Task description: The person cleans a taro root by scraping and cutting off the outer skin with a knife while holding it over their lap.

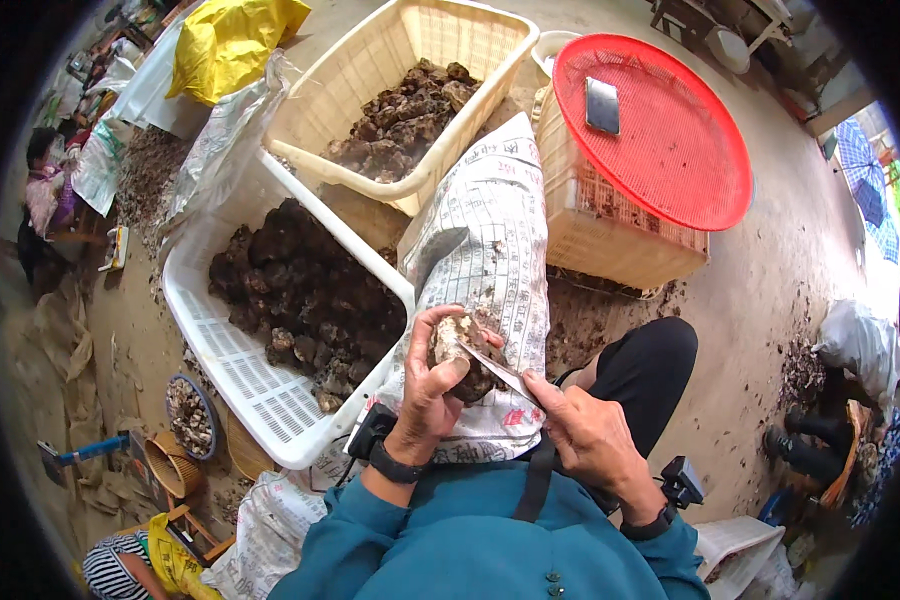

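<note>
My left hand (432, 385) is wrapped round a knobby dark-brown tuber (478, 378), whose upper left side shows pale, scraped flesh. In my right hand (595, 435), closed on its handle, is a knife (502, 371); the blade lies across the tuber near my left thumb. Most of the handle is hidden by my fingers. Under both hands a white printed woven sack (490, 240) covers my lap, with dirt crumbs on it. Left of my left hand stands a white plastic crate (285, 420) holding a heap of similar dark tubers (300, 280).
Beyond it is a cream crate (420, 190) of brown lumps. A red mesh tray (670, 150) with a phone (602, 106) tops another cream crate (610, 240). At left are a basin of small pale pieces (190, 415) and a wicker basket (170, 465). Other people sit around the edges.
</note>
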Available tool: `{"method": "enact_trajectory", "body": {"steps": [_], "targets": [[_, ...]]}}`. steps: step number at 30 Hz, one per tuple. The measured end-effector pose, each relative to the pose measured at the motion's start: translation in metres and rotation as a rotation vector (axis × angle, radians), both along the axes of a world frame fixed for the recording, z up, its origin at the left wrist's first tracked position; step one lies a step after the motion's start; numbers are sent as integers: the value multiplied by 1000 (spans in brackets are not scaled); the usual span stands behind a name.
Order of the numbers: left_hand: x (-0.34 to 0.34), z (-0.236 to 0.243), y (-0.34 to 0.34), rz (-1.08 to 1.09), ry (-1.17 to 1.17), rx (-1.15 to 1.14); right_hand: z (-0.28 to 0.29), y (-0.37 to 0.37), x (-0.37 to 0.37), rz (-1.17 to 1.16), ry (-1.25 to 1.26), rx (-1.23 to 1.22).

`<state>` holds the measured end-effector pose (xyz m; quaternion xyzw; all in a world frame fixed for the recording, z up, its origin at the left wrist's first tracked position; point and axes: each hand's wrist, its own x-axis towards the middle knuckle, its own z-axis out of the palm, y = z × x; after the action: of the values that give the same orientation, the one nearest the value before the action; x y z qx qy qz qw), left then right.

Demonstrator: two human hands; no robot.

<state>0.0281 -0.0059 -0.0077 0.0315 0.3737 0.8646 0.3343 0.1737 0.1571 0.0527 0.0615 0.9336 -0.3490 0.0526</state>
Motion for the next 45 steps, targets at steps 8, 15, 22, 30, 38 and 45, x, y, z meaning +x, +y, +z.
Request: {"method": "enact_trajectory", "body": {"steps": [8,15,22,30,38,45], "targets": [[-1,-5,0,-5,-7,92,-4,-1,-4,-2,-4,-153],[3,0,0,12,29,-8,-8,-17,-24,-34,48,-178],[5,0,-2,6,33,-94,5,-30,-42,-71,-32,-122],[3,-1,0,34,30,-5,3,-17,-22,-46,-99,-128],[7,1,2,39,71,-127,-12,-20,-29,-64,68,-184],[7,1,-1,23,66,-178,2,-26,-51,-74,-16,-228]]}}
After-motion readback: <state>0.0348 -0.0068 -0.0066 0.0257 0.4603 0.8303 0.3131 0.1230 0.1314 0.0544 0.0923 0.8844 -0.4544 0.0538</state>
